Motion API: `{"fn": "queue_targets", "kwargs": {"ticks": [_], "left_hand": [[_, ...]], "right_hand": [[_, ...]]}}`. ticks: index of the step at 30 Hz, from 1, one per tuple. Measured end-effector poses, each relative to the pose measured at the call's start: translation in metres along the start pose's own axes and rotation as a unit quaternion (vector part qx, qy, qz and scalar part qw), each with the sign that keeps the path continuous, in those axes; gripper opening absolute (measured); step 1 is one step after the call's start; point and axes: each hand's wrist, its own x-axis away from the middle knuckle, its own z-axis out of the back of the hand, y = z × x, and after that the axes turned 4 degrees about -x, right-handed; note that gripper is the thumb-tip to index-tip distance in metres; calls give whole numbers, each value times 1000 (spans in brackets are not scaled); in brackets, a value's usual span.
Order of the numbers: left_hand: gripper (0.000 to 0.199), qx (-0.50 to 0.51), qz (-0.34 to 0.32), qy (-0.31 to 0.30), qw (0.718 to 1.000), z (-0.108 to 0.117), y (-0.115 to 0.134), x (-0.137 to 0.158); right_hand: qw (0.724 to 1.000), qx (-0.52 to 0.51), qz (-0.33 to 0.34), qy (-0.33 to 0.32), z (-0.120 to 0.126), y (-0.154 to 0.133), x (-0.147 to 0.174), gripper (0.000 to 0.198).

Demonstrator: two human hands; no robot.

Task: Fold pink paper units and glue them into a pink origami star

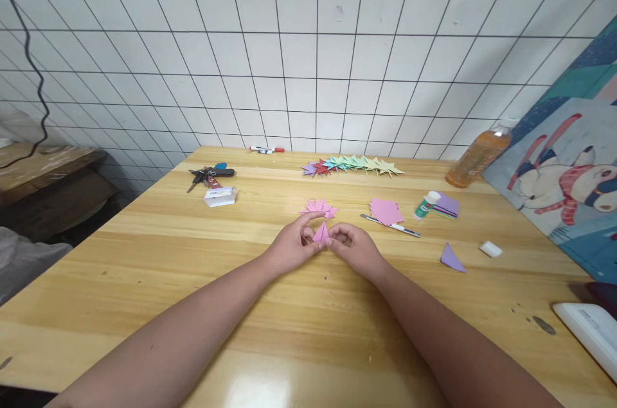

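Observation:
A small folded pink paper with a pointed top is pinched between both hands over the middle of the table. My left hand grips its left side, thumb at the lower edge and index finger arched above. From the right, my right hand holds the lower right corner with thumb and curled fingers. Just beyond the hands lies a pink paper piece with many points. To its right are pink paper sheets, with a pen lying along their near edge.
Behind, a row of pointed paper pieces runs near the tiled wall. Keys and a clear-and-white block lie left. On the right are a glue stick, purple paper, a folded purple triangle, an eraser and a bottle.

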Motion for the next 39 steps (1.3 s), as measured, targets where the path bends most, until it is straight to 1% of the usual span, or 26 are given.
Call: {"fn": "queue_targets", "kwargs": {"ticks": [5, 10, 15, 18, 19, 20, 22, 23, 26, 28, 31, 34, 39], "left_hand": [[62, -40, -25, -15, 999, -1, 3, 3], [62, -61, -46, -29, 997, -1, 7, 5], [64, -41, -52, -29, 997, -1, 9, 4], [65, -23, -46, -31, 998, -1, 6, 3], [63, -21, -41, -29, 999, -2, 4, 3], [56, -24, -36, -29, 999, -2, 1, 2], [32, -43, -27, -28, 998, -2, -3, 2], [27, -55, -24, -30, 998, -2, -5, 2], [34, -61, -18, -43, 997, -1, -7, 1], [32, -39, -9, -47, 998, -1, -7, 1], [31, -1, 8, -28, 1000, -1, -8, -2], [30, 13, 13, -11, 1000, 0, -10, -3], [30, 16, 16, -20, 1000, -1, -10, -4]], "right_hand": [[1000, 3, 16, 1, -2, 1, 0, 14], [996, -82, 17, -32, -2, 1, -1, 16], [995, -99, 3, -29, 1, 2, -3, 21], [994, -108, 3, -26, 1, 3, -3, 20], [994, -111, 4, -23, 1, 2, -3, 20], [993, -115, 4, -20, 1, 2, -3, 19], [993, -121, 5, -13, 1, 2, -3, 19], [992, -124, 6, -11, 1, 1, -3, 20], [991, -132, 2, -12, 0, 1, -3, 23], [991, -134, -3, -13, 0, 1, -3, 24], [991, -134, -8, -11, -1, 2, -3, 24], [991, -136, -15, -5, -1, 1, -3, 24], [990, -138, -16, -11, 2, -3, -3, 23]]}}
